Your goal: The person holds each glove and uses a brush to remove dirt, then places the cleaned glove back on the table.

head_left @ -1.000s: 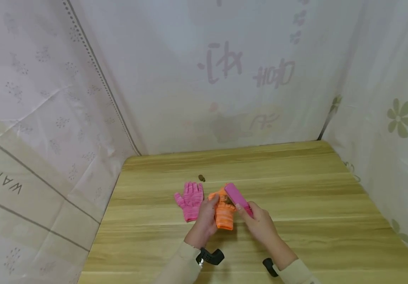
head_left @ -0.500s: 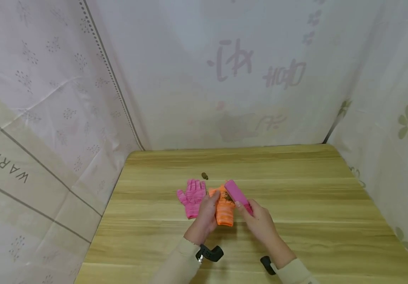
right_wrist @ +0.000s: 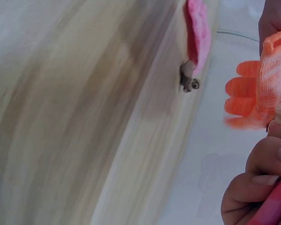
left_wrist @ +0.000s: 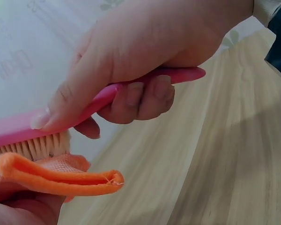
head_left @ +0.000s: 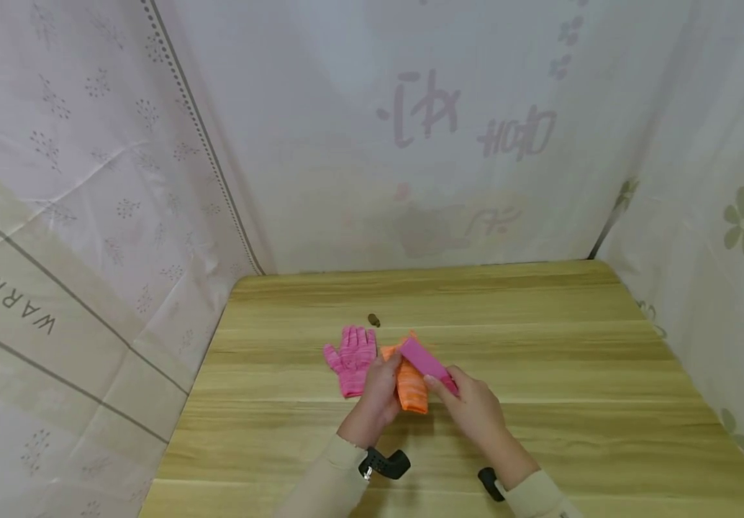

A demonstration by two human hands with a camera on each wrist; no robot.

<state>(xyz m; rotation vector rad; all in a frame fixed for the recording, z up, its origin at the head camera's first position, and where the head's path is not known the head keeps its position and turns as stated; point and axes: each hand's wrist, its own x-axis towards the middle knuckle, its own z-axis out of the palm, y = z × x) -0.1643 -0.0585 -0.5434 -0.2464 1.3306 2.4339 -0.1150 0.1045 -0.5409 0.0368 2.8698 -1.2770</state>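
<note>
Nearest, a pale sleeve (head_left: 327,478) was seen on the left arm, with a black band (head_left: 387,464) worn at the wrist. The handle of a pink brush (head_left: 427,365) was grasped in the right hand (head_left: 475,410), fingers curled round it. An orange striped glove (head_left: 413,394) was gripped by the left hand (head_left: 380,394) over the table (head_left: 573,360), under the brush head; the bristles (left_wrist: 35,146) seemed to be laid against its fabric, though their tips were partly hidden. Beside the left hand, a pink glove (head_left: 354,363) was laid flat, fingers pointed away. Beyond its fingertips, a small brown object (head_left: 374,320) was placed. The far edge was backed by printed cloth (head_left: 346,144).
</note>
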